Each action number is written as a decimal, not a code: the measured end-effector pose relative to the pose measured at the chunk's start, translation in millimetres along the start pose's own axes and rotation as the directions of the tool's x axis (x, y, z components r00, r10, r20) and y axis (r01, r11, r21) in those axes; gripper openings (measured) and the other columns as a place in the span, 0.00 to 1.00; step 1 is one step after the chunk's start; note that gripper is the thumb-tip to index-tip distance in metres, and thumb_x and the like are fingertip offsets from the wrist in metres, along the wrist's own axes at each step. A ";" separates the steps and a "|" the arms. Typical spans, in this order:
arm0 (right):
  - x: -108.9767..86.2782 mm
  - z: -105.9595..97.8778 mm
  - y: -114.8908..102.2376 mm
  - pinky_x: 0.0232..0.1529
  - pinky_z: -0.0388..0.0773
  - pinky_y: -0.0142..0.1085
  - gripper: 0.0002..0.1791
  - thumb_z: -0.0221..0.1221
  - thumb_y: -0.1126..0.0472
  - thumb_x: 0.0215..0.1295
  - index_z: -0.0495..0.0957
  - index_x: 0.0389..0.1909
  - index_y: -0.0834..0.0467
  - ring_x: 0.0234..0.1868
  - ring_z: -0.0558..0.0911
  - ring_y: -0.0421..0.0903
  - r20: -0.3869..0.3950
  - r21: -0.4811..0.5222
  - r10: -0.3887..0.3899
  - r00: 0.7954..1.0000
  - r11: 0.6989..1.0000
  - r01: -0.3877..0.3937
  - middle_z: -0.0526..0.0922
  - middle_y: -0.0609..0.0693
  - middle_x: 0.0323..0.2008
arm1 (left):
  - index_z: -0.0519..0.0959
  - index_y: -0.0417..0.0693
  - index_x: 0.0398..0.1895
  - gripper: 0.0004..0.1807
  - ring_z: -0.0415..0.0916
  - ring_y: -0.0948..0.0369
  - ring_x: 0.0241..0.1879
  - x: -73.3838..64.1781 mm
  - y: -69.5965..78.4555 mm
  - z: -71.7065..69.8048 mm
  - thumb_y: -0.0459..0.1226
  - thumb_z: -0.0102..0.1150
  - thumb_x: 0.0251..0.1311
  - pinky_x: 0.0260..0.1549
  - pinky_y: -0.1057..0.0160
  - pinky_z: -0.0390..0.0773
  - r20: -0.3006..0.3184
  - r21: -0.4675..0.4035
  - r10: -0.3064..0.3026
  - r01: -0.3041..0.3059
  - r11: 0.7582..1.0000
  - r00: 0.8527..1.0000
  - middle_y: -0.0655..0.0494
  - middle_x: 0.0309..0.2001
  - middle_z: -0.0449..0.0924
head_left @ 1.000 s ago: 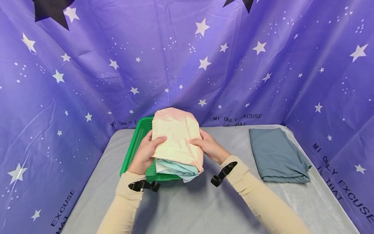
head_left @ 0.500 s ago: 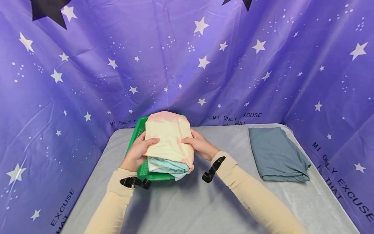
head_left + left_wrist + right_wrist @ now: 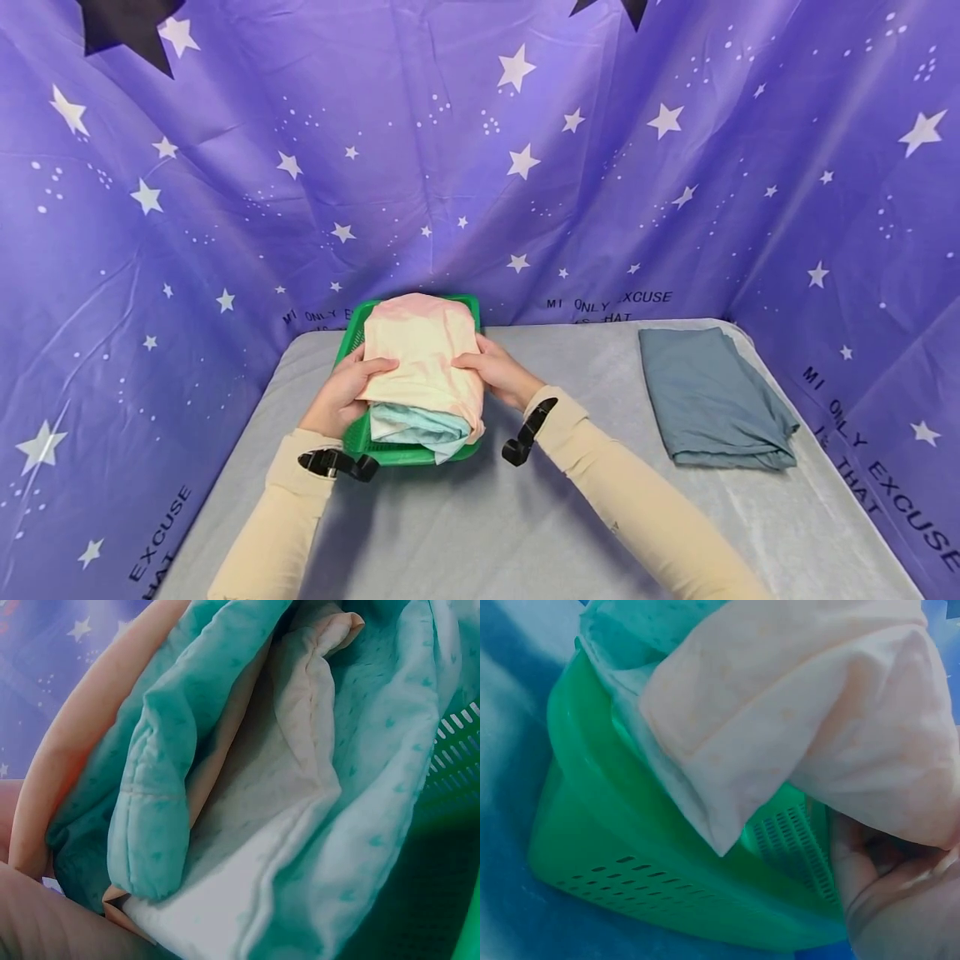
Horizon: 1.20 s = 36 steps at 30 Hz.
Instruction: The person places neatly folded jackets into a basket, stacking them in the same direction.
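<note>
A pale pink folded garment (image 3: 423, 350), with light teal cloth (image 3: 427, 427) showing at its near end, is held over a green plastic basket (image 3: 471, 305). My left hand (image 3: 337, 398) grips its left side, thumb on top and fingers hidden underneath. On the opposite side my right hand (image 3: 506, 375) holds it the same way. In the left wrist view, teal and white layers (image 3: 360, 847) hang in loose folds, edged by pink cloth. From the right wrist, a pink corner (image 3: 720, 817) droops over the basket's rim (image 3: 592, 772).
A blue-grey folded cloth (image 3: 712, 400) lies at the right of the grey-covered table (image 3: 480, 533). Behind and at both sides hangs a purple curtain (image 3: 427, 183) printed with stars. Black straps with small cameras (image 3: 536, 425) sit on both wrists.
Both hands have carried the folded garment left and slightly lower, so it now overlaps the middle of the basket. The basket's right rim has come into view. The blue-grey cloth stays put.
</note>
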State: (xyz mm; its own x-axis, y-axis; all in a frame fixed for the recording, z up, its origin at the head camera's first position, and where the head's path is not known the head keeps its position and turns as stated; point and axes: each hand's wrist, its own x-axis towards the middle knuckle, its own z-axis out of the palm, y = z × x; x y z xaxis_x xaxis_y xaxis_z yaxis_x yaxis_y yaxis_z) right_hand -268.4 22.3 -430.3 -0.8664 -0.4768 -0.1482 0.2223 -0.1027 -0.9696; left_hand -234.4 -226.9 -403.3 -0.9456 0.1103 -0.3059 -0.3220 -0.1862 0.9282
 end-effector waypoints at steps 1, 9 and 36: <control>0.9 0.5 0.5 0.45 0.82 0.32 0.33 0.58 0.65 0.69 0.62 0.73 0.60 0.43 0.82 0.41 -0.002 -0.002 0.006 1.000 1.000 -0.006 0.78 0.52 0.50 | 0.53 0.53 0.80 0.40 0.87 0.64 0.31 0.2 -0.2 -0.8 0.30 0.58 0.69 0.33 0.66 0.87 -0.001 -0.003 -0.003 0.003 1.000 1.000 0.60 0.36 0.85; 7.8 5.3 2.8 0.41 0.83 0.32 0.34 0.58 0.64 0.69 0.62 0.75 0.56 0.40 0.84 0.40 -0.022 -0.012 0.033 0.999 0.999 -0.033 0.80 0.51 0.48 | 0.52 0.53 0.81 0.40 0.88 0.63 0.32 4.1 -3.5 -7.4 0.29 0.57 0.69 0.34 0.65 0.87 -0.001 -0.026 -0.032 0.032 0.999 0.999 0.59 0.36 0.85; 33.1 19.9 7.3 0.57 0.77 0.35 0.39 0.55 0.70 0.67 0.56 0.78 0.55 0.52 0.79 0.44 -0.063 0.040 0.039 0.997 0.999 -0.036 0.76 0.56 0.62 | 0.59 0.50 0.75 0.33 0.87 0.62 0.32 33.1 -12.8 -25.5 0.28 0.55 0.70 0.35 0.65 0.87 -0.031 -0.041 -0.082 0.081 0.996 0.996 0.58 0.35 0.84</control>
State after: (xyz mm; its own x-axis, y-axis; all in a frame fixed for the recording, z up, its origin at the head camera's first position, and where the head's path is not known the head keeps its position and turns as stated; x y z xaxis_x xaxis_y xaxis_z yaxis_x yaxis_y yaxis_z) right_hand -286.6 -11.7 -438.4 -0.8837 -0.4242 -0.1978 0.2715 -0.1205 -0.9549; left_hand -262.7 -245.8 -430.7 -0.9168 0.0950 -0.3878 -0.3993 -0.2169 0.8908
